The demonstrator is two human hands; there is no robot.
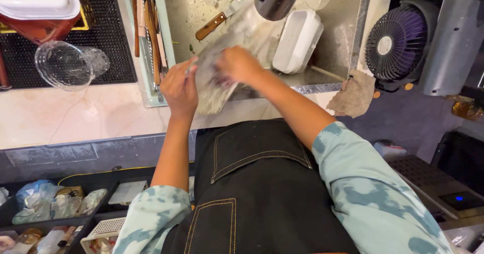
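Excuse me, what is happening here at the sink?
A person in a black apron stands at a sink. The left hand holds the edge of a grey board, blurred by motion, and the right hand presses on its face. A knife and a white tray lie in the sink.

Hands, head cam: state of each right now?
Left hand: closed on the edge of a flat grey board over the sink.
Right hand: pressed on the board's face; motion blur, grip cannot be told.
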